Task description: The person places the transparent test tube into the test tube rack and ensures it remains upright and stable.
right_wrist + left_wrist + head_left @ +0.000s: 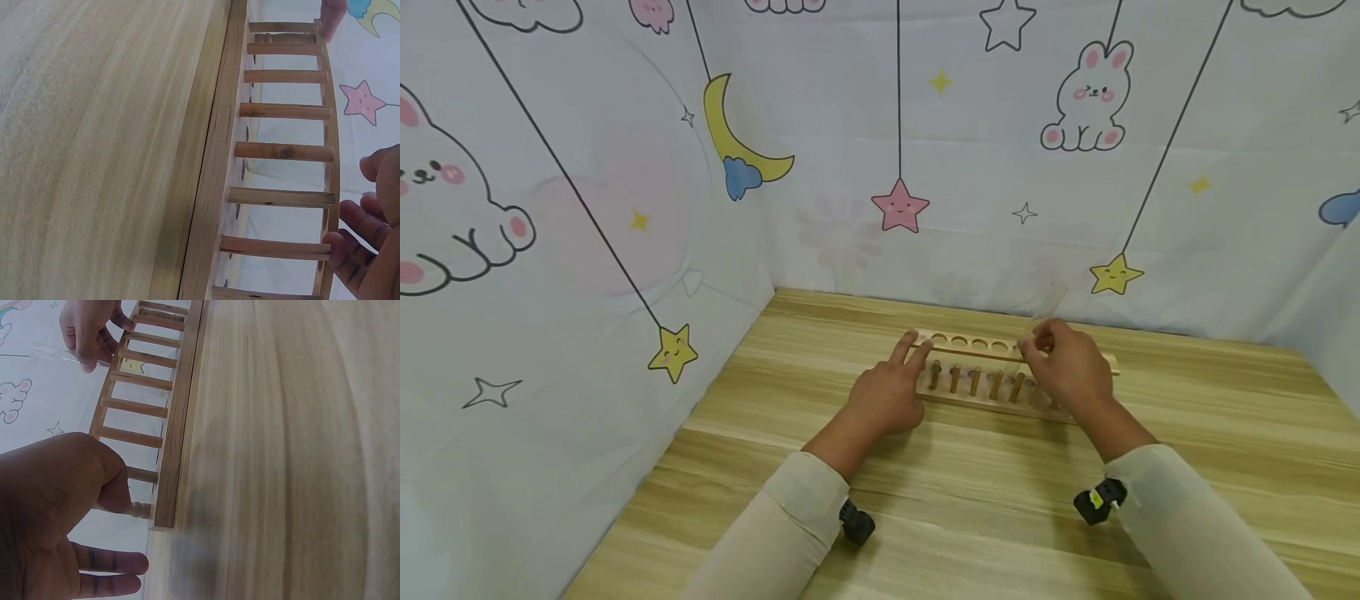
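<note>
A long wooden test tube rack (977, 402) stands on the table, with round holes in its top rail and a row of upright pegs along its front. Two fingers of my left hand (883, 396) lie on the rack's left end, and the thumb is at the end post (139, 509) in the left wrist view. Over the right part of the top rail, my right hand (1070, 367) pinches a clear test tube (1051, 302). The tube leans, its upper end rising behind the fingers. Part of the right end of the rack is hidden by that hand.
The wood-grain table (925, 500) extends in front of and on both sides of the rack. A white cloth backdrop (835, 125) printed with rabbits and stars hangs close behind, and another side of it runs along the left table edge.
</note>
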A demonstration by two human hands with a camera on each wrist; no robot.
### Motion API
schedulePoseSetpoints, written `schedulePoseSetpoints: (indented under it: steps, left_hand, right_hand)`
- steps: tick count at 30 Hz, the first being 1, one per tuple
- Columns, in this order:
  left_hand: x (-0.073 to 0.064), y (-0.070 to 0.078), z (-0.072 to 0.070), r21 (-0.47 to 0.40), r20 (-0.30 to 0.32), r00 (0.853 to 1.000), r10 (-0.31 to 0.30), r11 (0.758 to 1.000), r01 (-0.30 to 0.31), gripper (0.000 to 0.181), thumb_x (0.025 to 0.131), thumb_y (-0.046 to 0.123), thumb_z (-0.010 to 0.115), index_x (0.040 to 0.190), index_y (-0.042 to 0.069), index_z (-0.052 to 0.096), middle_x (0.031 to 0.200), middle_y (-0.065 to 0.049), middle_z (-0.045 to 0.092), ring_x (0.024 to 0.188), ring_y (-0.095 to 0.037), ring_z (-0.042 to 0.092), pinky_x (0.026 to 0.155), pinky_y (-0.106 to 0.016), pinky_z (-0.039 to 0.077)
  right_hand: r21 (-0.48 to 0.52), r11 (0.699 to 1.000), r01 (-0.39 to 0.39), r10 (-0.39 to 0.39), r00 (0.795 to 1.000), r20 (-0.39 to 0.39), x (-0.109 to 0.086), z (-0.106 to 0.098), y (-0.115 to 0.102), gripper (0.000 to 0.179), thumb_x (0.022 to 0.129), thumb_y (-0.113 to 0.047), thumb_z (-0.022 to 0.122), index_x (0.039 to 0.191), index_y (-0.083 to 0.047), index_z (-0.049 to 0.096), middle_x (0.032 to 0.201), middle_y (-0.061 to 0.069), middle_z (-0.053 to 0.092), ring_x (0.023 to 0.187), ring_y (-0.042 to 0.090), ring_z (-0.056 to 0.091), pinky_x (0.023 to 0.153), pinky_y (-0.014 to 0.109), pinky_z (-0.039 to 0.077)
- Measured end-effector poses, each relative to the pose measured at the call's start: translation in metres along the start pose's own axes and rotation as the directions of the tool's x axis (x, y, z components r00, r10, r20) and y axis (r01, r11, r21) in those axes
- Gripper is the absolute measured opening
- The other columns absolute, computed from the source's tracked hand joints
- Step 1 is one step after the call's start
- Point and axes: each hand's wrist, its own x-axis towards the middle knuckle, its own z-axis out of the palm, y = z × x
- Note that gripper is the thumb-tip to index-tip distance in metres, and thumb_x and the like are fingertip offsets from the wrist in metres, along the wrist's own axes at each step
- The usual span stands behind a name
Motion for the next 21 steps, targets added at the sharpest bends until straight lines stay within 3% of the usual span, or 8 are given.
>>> schedulePoseSetpoints:
  steps: [14, 21]
  left_hand:
    - [-0.0005, 0.0006, 0.0000, 0.011, -0.016, 1.000, 0.010, 1.000, -0.010, 0.087, 0.090, 0.012, 0.064, 0.165, 0.024, 0.021, 0.170, -0.004, 0.012, 0.062, -0.019, 0.048, 0.046, -0.031, 0.031]
    - [-0.0008, 0.0007, -0.0006, 0.012, -0.013, 1.000, 0.007, 1.000, -0.006, 0.088, 0.089, 0.011, 0.064, 0.165, 0.024, 0.021, 0.170, -0.003, 0.013, 0.061, -0.018, 0.047, 0.046, -0.031, 0.031]
  right_hand:
    - [-0.022, 0.999, 0.048, -0.048, 0.999, 0.001, 0.0014, 0.0005, 0.0010, 0.045, 0.104, -0.042, 0.058, 0.132, -0.008, 0.062, 0.122, 0.015, 0.071, 0.097, 0.033, 0.069, 0.052, 0.035, 0.047]
    - [-0.011, 0.999, 0.045, -0.045, 0.999, 0.018, -0.0006, -0.0006, 0.0008, 0.053, 0.104, -0.046, 0.057, 0.138, -0.006, 0.057, 0.125, 0.015, 0.070, 0.105, 0.037, 0.067, 0.060, 0.041, 0.052]
